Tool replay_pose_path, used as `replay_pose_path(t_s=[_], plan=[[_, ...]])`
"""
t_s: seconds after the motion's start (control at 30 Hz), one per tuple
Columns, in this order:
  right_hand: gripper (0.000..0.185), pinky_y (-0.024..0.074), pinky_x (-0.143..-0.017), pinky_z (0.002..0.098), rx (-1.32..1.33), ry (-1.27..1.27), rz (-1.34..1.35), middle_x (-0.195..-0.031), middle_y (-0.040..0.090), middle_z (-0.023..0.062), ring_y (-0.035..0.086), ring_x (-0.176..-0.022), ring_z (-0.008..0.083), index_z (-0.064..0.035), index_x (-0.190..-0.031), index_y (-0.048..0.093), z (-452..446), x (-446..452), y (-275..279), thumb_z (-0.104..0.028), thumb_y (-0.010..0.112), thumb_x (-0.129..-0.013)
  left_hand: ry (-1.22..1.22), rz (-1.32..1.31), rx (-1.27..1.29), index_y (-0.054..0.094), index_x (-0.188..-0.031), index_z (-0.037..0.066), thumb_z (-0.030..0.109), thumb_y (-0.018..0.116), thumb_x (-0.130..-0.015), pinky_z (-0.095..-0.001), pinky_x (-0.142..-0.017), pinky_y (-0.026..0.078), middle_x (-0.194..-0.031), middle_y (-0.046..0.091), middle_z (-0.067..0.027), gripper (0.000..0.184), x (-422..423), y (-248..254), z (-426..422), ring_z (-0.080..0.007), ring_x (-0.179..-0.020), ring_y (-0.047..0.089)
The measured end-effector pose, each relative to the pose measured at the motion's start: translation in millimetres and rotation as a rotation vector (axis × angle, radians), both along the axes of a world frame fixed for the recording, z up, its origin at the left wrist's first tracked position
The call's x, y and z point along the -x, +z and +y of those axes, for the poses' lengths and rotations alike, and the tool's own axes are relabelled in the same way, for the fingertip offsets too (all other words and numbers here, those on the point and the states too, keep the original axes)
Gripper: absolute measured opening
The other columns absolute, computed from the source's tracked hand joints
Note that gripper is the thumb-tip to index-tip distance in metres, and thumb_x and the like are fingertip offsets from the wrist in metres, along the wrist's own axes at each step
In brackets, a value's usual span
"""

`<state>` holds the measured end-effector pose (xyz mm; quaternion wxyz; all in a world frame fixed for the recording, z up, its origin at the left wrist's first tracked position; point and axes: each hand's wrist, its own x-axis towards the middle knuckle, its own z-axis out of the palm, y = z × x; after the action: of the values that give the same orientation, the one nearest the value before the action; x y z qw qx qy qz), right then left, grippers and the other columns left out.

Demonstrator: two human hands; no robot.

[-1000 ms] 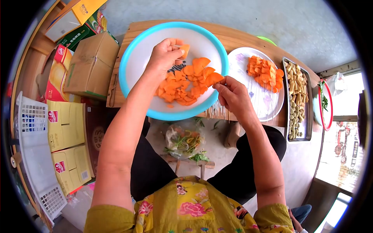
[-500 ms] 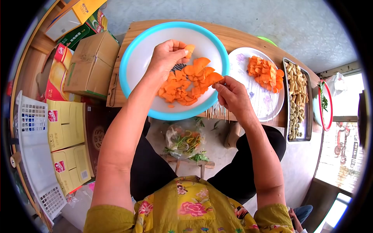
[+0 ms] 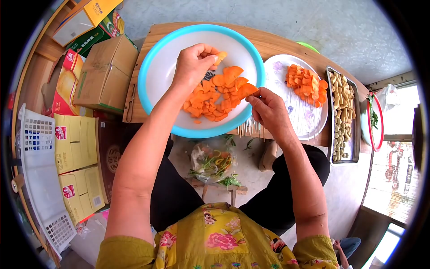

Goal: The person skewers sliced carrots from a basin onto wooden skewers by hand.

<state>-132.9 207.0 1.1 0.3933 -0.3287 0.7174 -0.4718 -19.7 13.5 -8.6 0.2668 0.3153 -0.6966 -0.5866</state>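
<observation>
Over the blue-rimmed basin [image 3: 145,85], my left hand [image 3: 190,65] is closed in a pinch on a thin carrot slice [image 3: 220,57]. A heap of sliced carrot [image 3: 201,101] lies in the basin below it. At the basin's right rim, my right hand [image 3: 271,112] is closed, thumb and fingertips pinching the edge of a larger carrot slice [image 3: 246,91]. Whether a stick runs through that slice is too small to tell. Several thin skewers [image 3: 251,127] stick out along the table's near edge, just left of and below the right hand.
A floral white plate [image 3: 277,74] holds skewered carrot slices [image 3: 307,85]. Right of it is a metal tray [image 3: 356,150] of skewered tan food [image 3: 341,107]. A plastic bag of vegetable scraps [image 3: 212,161] sits below the table [image 3: 159,32]. Cardboard boxes [image 3: 107,74] stand at left.
My left hand has risen very slightly with the carrot slice, which has tilted a little. My right hand has barely moved.
</observation>
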Motion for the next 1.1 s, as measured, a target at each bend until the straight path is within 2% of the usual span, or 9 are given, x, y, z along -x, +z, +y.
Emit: replay_pose_path(t_s=[0.2, 0.3, 0.4, 0.47, 0.5, 0.57, 0.7, 0.8, 1.1], plan=[[0.013, 0.0373, -0.048, 0.0235, 0.015, 0.004, 0.009, -0.059, 0.051, 0.0012, 0.046, -0.052, 0.0067, 0.0044, -0.09, 0.058, -0.1, 0.2, -2.5, -0.008, 0.054, -0.091, -0.047, 0.044, -0.029, 0.062, -0.098, -0.003, 0.004, 0.058, -0.086, -0.0246, -0.073, 0.052, -0.088, 0.065, -0.0078, 0.014, 3.1, -9.1, -3.7, -0.0113, -0.076, 0.062], [0.013, 0.0384, -0.049, 0.0243, 0.019, -0.001, 0.022, -0.059, 0.052, 0.0022, 0.047, -0.052, 0.0073, 0.004, -0.089, 0.058, 0.1, 0.7, -7.0, -0.009, 0.055, -0.091, -0.047, 0.002, -0.049, 0.062, -0.099, -0.003, 0.005, 0.058, -0.087, -0.0246, -0.072, 0.053, -0.089, 0.065, -0.0081, 0.014, 3.0, -4.0, -1.1, -0.0119, -0.077, 0.062], [0.014, 0.04, -0.05, 0.0255, 0.051, -0.015, 0.137, -0.06, 0.053, 0.0035, 0.048, -0.052, 0.008, 0.0036, -0.089, 0.058, 0.6, 0.9, -15.7, -0.01, 0.056, -0.091, -0.103, 0.048, -0.105, 0.062, -0.098, -0.003, 0.005, 0.058, -0.088, -0.0251, -0.072, 0.053, -0.089, 0.065, -0.0083, 0.014, 3.6, -4.2, 3.9, -0.0124, -0.076, 0.062], [0.015, 0.0412, -0.051, 0.0266, 0.116, -0.026, 0.394, -0.06, 0.053, 0.0048, 0.048, -0.053, 0.0085, 0.0034, -0.089, 0.057, 0.6, -2.1, -17.1, -0.011, 0.057, -0.09, -0.11, 0.056, -0.139, 0.061, -0.1, -0.003, 0.005, 0.057, -0.088, -0.0257, -0.072, 0.053, -0.091, 0.065, -0.0083, 0.015, 3.9, -7.5, 3.2, -0.0128, -0.078, 0.062], [0.015, 0.0412, -0.051, 0.0266, 0.116, -0.026, 0.394, -0.06, 0.053, 0.0048, 0.048, -0.053, 0.0085, 0.0034, -0.089, 0.057, 0.8, -1.7, -17.3, -0.011, 0.057, -0.09, -0.118, 0.064, -0.173, 0.06, -0.102, -0.003, 0.005, 0.057, -0.089, -0.0263, -0.073, 0.053, -0.093, 0.064, -0.0083, 0.016, 3.8, -8.9, 2.7, -0.0133, -0.08, 0.062], [0.014, 0.041, -0.051, 0.0257, 0.101, -0.031, 0.17, -0.06, 0.052, 0.0037, 0.047, -0.053, 0.0078, 0.0034, -0.089, 0.058, 0.3, 1.2, -16.7, -0.01, 0.057, -0.09, -0.112, 0.108, -0.265, 0.059, -0.104, -0.003, 0.006, 0.057, -0.089, -0.0271, -0.074, 0.053, -0.096, 0.063, -0.0084, 0.017, 3.2, -8.7, 1.2, -0.014, -0.082, 0.062], [0.012, 0.0397, -0.05, 0.0243, 0.063, -0.005, 0.06, -0.059, 0.051, 0.0016, 0.046, -0.053, 0.0069, 0.0031, -0.09, 0.058, 1.6, 3.0, -6.6, -0.009, 0.056, -0.09, -0.124, 0.181, -0.469, 0.056, -0.108, -0.001, 0.006, 0.057, -0.089, -0.0292, -0.078, 0.053, -0.103, 0.062, -0.0091, 0.02, 0.1, -8.7, -2.6, -0.0162, -0.088, 0.062], [0.011, 0.0379, -0.049, 0.0229, 0.077, 0.017, 0.017, -0.058, 0.048, -0.0006, 0.045, -0.052, 0.0059, 0.0026, -0.091, 0.059, 3.1, 4.5, -7.9, -0.008, 0.055, -0.091, -0.13, 0.202, -0.549, 0.057, -0.106, 0.001, 0.006, 0.058, -0.089, -0.0301, -0.079, 0.053, -0.101, 0.062, -0.009, 0.019, 0.0, -15.7, -7.1, -0.0169, -0.087, 0.062], [0.012, 0.0345, -0.048, 0.0211, 0.072, 0.024, -0.07, -0.058, 0.048, -0.0023, 0.042, -0.051, 0.0039, 0.001, -0.092, 0.059, 2.6, 4.8, -5.1, -0.011, 0.056, -0.092, -0.078, 0.216, -0.525, 0.058, -0.101, 0.001, 0.005, 0.061, -0.086, -0.0293, -0.078, 0.053, -0.095, 0.064, -0.0087, 0.015, 0.1, -18.1, -6.3, -0.0164, -0.084, 0.062]])
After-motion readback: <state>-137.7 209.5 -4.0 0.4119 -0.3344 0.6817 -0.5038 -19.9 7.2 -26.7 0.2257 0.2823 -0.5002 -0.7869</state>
